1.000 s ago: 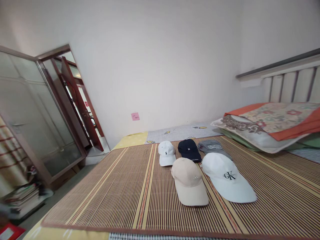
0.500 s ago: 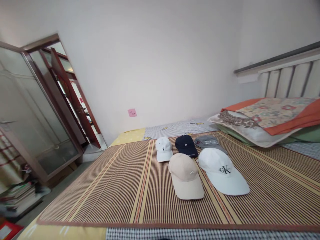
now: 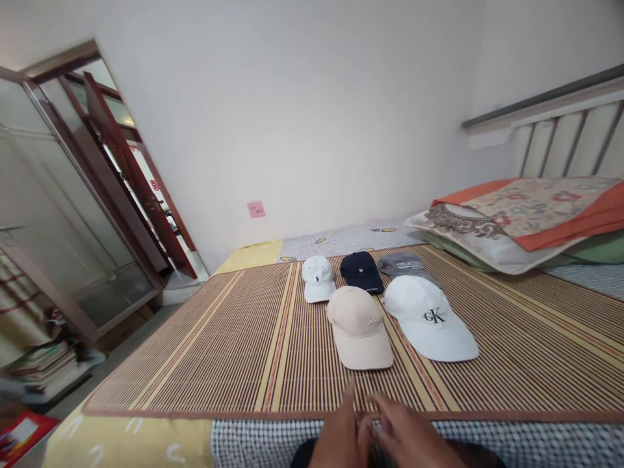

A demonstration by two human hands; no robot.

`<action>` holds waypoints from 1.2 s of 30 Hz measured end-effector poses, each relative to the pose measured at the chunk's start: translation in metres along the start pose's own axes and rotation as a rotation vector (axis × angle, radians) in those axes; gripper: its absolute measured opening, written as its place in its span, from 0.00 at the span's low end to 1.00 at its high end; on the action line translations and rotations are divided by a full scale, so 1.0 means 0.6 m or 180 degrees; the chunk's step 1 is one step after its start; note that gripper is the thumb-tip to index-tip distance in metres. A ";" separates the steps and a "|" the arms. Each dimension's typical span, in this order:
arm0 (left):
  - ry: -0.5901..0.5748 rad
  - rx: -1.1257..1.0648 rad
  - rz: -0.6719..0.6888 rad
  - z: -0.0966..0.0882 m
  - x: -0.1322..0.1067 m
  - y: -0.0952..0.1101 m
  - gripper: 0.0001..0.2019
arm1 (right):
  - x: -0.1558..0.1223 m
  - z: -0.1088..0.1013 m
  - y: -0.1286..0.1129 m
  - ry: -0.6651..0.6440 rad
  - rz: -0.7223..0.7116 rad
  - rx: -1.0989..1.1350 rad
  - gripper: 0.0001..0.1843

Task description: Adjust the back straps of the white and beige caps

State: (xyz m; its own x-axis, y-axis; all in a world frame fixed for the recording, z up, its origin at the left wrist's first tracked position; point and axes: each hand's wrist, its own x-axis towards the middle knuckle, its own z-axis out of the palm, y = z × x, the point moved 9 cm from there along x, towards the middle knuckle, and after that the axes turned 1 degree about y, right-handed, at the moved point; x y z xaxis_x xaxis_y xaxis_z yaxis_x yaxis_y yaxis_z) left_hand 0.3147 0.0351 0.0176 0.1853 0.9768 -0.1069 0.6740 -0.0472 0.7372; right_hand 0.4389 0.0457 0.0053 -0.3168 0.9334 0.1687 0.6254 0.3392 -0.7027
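My left hand (image 3: 342,430) and my right hand (image 3: 404,430) are close together at the bottom edge, a little blurred. Both look open, with fingers stretched towards the caps and nothing seen in them. Nearest to them is a beige baseball cap (image 3: 359,326), its brim facing me. To its right lies a white cap with black CK letters (image 3: 429,318). Behind these two sit a small white cap (image 3: 318,278), a navy cap (image 3: 361,272) and a grey cap (image 3: 407,265) partly covered by the CK cap.
A striped bamboo mat (image 3: 219,351) lies over the bed under the caps. Pillows with an orange-edged floral cover (image 3: 550,208) rest at the right by the headboard. A door (image 3: 63,214) stands open at the left, near stacked books (image 3: 46,365).
Both hands have come into view from the bottom edge. The view has tilted slightly down, so everything sits a bit higher. The caps have not moved on the mat.
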 end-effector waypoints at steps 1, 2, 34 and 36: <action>0.0147 0.0582 -0.0176 -0.037 0.003 0.021 0.33 | 0.018 -0.034 -0.019 0.0075 0.0048 -0.0202 0.30; 0.0256 0.1094 -0.0440 -0.073 0.003 0.040 0.35 | 0.034 -0.078 -0.042 0.0340 0.0033 -0.0408 0.32; 0.0410 0.1551 -0.1021 -0.061 0.082 -0.058 0.46 | 0.104 -0.033 0.045 0.0531 0.0290 -0.1556 0.41; 0.0393 0.1574 -0.1048 -0.060 0.084 -0.059 0.46 | 0.105 -0.034 0.044 0.0494 0.0334 -0.1513 0.42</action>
State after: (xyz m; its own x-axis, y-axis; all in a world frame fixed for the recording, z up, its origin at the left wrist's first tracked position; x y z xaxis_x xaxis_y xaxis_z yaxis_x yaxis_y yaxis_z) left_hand 0.2744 0.0938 0.0100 -0.1538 0.9721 -0.1768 0.9397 0.1993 0.2779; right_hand 0.4499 0.1154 0.0115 -0.1478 0.9594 0.2403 0.9148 0.2249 -0.3354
